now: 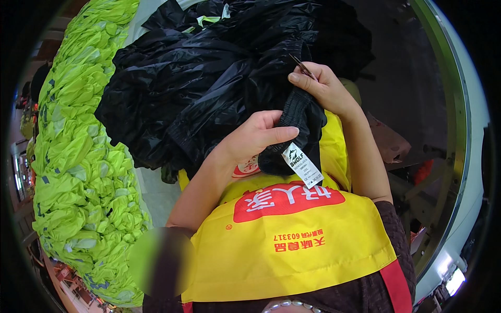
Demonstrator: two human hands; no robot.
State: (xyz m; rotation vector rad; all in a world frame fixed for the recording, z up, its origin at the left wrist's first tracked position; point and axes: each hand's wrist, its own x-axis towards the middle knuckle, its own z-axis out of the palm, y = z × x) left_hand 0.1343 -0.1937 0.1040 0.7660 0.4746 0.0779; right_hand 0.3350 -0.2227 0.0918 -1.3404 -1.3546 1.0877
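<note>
A shiny black garment (209,88) is bunched up in front of me, spilling over my lap. My left hand (258,136) is closed on its ribbed elastic band (296,107), thumb on top. Just below that thumb hangs a white label (302,166) with dark print, attached to the band. My right hand (327,89) is closed at the band's upper end, with slim metal thread snips (301,65) held between thumb and fingers. Their thin points stick out up and to the left. Whether the right fingers also grip the cloth is hard to tell.
A tall heap of neon yellow-green garments (88,156) fills the left side. A pale table surface (152,190) shows between it and me. Over my lap lies a yellow apron (292,250) with a red patch. A curved pale table edge (459,104) runs along the right.
</note>
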